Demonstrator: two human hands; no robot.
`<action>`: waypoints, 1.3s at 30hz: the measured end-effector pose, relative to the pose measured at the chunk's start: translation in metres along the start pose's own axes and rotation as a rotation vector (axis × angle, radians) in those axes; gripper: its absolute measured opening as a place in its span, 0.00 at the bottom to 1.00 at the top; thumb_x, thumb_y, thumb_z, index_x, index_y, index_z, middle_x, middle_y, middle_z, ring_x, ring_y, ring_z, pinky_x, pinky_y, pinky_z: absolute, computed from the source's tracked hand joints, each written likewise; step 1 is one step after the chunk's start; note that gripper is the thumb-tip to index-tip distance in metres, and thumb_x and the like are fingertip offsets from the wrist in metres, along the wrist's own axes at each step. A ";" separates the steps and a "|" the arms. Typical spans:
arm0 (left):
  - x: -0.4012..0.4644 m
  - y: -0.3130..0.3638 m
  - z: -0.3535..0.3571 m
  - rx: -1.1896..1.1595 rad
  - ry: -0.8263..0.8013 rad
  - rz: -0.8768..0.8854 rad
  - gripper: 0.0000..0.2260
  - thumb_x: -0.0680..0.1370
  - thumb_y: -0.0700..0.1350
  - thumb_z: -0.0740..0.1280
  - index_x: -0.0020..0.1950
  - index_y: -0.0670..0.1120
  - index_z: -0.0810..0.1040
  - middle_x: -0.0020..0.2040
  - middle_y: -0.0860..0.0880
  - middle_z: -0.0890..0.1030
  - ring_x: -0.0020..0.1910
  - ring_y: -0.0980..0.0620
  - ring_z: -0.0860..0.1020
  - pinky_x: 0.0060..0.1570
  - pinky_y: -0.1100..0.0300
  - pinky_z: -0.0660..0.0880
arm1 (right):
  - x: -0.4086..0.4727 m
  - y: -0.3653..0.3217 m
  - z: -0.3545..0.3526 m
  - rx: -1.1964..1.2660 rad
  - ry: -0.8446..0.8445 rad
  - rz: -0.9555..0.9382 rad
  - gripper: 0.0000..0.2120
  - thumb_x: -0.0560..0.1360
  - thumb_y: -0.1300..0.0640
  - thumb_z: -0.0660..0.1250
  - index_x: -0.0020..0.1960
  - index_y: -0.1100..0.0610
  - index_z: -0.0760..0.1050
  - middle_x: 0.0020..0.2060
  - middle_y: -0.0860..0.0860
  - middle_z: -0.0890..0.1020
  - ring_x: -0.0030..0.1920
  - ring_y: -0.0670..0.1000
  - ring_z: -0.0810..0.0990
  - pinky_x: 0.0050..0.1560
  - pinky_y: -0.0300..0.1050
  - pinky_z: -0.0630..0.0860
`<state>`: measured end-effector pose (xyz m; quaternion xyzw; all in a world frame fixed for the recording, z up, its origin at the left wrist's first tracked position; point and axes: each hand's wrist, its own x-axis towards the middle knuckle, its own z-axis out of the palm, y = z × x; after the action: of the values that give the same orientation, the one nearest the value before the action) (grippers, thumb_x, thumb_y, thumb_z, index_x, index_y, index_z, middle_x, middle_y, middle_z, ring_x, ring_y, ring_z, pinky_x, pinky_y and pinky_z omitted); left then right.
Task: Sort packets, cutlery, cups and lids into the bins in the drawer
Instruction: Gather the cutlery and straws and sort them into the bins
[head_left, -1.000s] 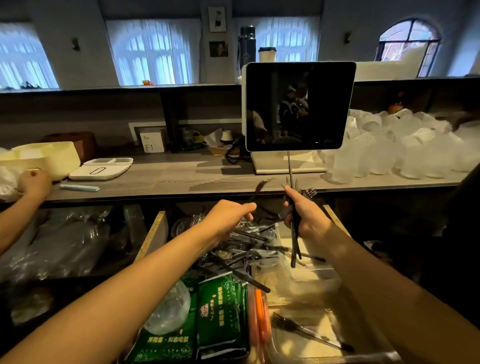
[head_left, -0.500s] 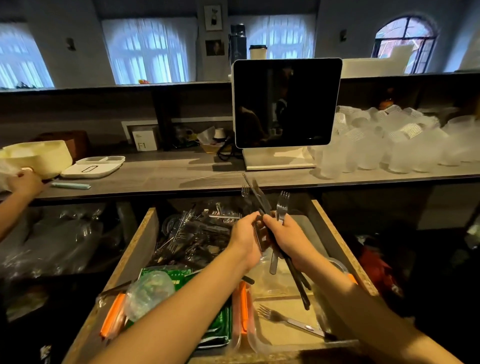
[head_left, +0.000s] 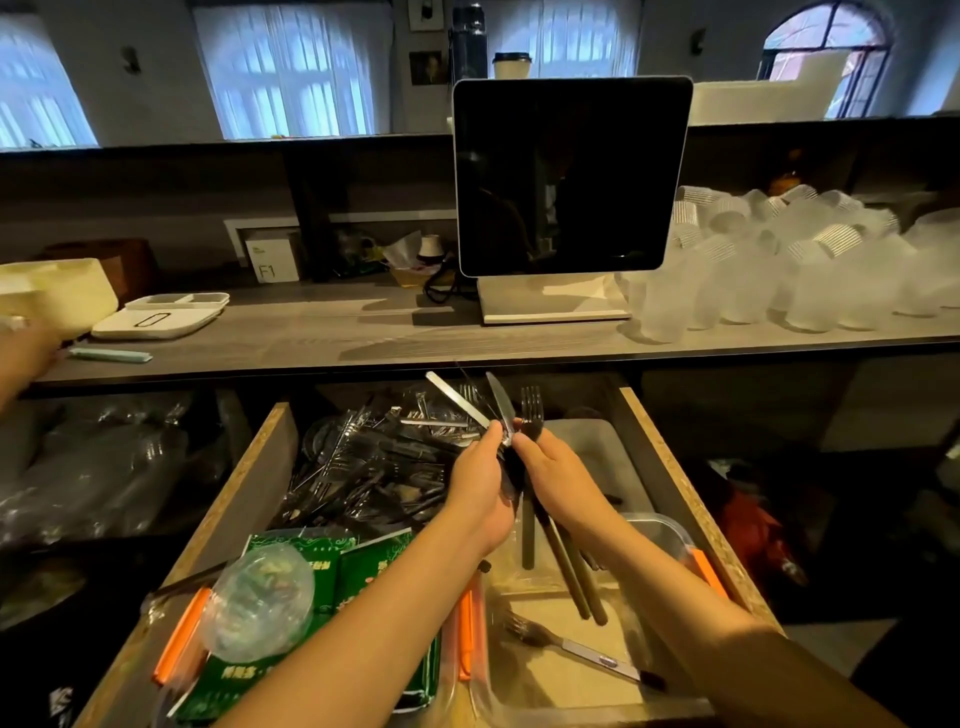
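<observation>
Cutlery is bunched between both hands above the middle of the open drawer, with knife blades and a fork head fanning up toward the counter edge and dark handles hanging down over the clear bin at the drawer's right side. At the counter's left end sit a cream tub, a white divided tray and a pale green stick; another person's hand reaches in at that edge. A dark screen on a white stand rises at the counter's middle, and frosted cups crowd its right end. Inside the drawer, green packets and a clear domed lid lie in the front left bin, which has orange clips. Behind them is a tangled heap of loose cutlery. A single fork lies flat in the front right bin, below the held handles. The left hand is curled, thumb and fingers pinching the bundle near the blades. The right hand is wrapped around the same bundle from the other side, knuckles up. Both forearms stretch forward from the lower edge over the bins.
</observation>
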<state>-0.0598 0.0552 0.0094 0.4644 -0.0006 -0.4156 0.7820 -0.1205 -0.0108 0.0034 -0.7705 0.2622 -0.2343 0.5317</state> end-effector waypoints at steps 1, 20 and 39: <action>0.002 0.000 -0.004 0.001 -0.005 0.006 0.14 0.85 0.47 0.60 0.65 0.42 0.78 0.58 0.40 0.83 0.58 0.45 0.81 0.60 0.50 0.75 | -0.001 0.002 0.001 0.000 0.005 -0.015 0.15 0.83 0.51 0.56 0.52 0.58 0.78 0.45 0.56 0.82 0.47 0.52 0.81 0.49 0.47 0.78; 0.007 0.001 -0.012 -0.040 0.045 0.123 0.14 0.83 0.48 0.63 0.65 0.42 0.71 0.48 0.45 0.86 0.49 0.47 0.85 0.48 0.48 0.81 | -0.012 -0.001 0.014 0.105 0.162 -0.013 0.16 0.83 0.54 0.56 0.46 0.55 0.81 0.39 0.52 0.83 0.41 0.48 0.82 0.42 0.41 0.78; -0.011 0.059 -0.020 -0.662 -0.062 0.283 0.15 0.82 0.52 0.64 0.37 0.48 0.70 0.29 0.54 0.67 0.25 0.57 0.64 0.27 0.66 0.65 | -0.004 -0.008 -0.020 0.374 0.301 0.354 0.18 0.81 0.45 0.58 0.37 0.53 0.66 0.26 0.48 0.65 0.24 0.46 0.63 0.26 0.41 0.61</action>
<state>-0.0207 0.0899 0.0445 0.1683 0.0462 -0.2947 0.9395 -0.1351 -0.0205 0.0169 -0.5579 0.4209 -0.2938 0.6521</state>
